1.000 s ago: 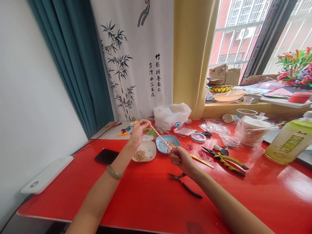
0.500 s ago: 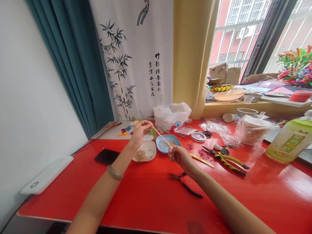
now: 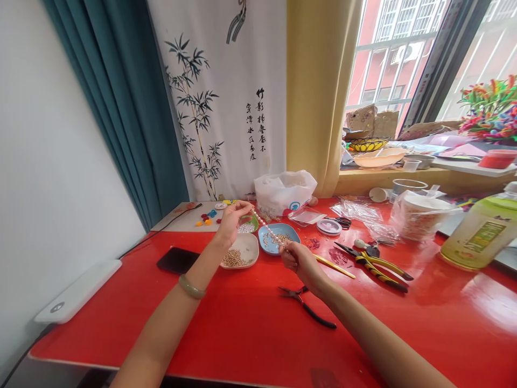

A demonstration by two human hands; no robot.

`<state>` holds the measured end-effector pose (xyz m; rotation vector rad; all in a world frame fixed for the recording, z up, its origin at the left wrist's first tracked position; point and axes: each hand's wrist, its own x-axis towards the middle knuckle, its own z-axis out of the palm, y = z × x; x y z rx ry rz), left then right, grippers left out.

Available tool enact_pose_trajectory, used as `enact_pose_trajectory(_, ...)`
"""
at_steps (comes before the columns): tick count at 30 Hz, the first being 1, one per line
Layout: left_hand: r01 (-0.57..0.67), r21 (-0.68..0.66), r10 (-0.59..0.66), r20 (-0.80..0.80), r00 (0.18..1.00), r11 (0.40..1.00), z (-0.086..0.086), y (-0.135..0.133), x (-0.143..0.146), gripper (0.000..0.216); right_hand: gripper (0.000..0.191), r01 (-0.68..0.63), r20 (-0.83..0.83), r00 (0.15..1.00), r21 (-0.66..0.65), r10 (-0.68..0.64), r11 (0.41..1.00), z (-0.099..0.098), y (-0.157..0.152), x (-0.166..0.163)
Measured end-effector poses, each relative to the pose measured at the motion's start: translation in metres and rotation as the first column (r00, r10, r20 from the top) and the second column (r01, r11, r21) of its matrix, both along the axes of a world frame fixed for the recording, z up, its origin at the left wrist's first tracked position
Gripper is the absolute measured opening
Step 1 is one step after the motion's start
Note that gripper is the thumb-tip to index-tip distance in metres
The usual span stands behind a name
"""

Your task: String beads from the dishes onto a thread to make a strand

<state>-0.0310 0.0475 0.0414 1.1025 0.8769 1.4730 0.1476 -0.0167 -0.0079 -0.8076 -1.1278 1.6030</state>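
A string of pale pinkish beads [image 3: 265, 225] stretches slantwise between my hands above the dishes. My left hand [image 3: 233, 218] pinches its upper far end between thumb and fingertips. Lower and to the right, my right hand [image 3: 294, 257] has its fingers closed on the other end. Under the strand lies a blue dish [image 3: 264, 248] with scattered gold beads. Beside it, a white dish [image 3: 252, 258] holds a heap of gold beads, and a green dish [image 3: 254, 222] with white beads is partly hidden behind my left hand.
Small black-handled pliers [image 3: 309, 309] lie nearest on the red table [image 3: 226, 328]. Yellow-black pliers [image 3: 375, 267] and a yellow stick [image 3: 334, 266] are to the right. A phone [image 3: 175, 260] rests left, a plastic bag [image 3: 283, 191] behind, a green bottle [image 3: 479, 231] far right.
The fingers of my right hand have curled in a little, and the short tail of beads that hung below them is no longer visible. My left hand has stayed almost still.
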Motion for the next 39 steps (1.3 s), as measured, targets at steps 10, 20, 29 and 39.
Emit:
enact_pose_trajectory(10, 0.008, 0.020, -0.007, -0.064, 0.998, 1.000, -0.004, -0.002, 0.005, 0.019, 0.012, -0.054, 0.020, 0.998, 0.039, 0.054, 0.998, -0.004, 0.000, 0.000)
enact_pose_trajectory(20, 0.022, 0.010, -0.021, -0.027, 0.999, 1.000, -0.003, -0.006, 0.006, 0.019, 0.016, -0.047, 0.006, 0.999, 0.022, 0.047, 0.999, 0.005, -0.003, 0.000)
enact_pose_trajectory(29, 0.034, 0.020, -0.033, -0.032, 0.999, 0.999, -0.003, -0.007, 0.007, 0.017, 0.019, -0.044, 0.081, 0.996, 0.066, 0.039, 0.997, 0.001, -0.003, 0.003)
enact_pose_trajectory(39, 0.038, 0.020, -0.036, -0.083, 0.996, 0.999, -0.006, -0.007, 0.009, 0.018, 0.012, -0.044, -0.007, 0.999, -0.018, 0.044, 0.999, 0.005, 0.005, 0.009)
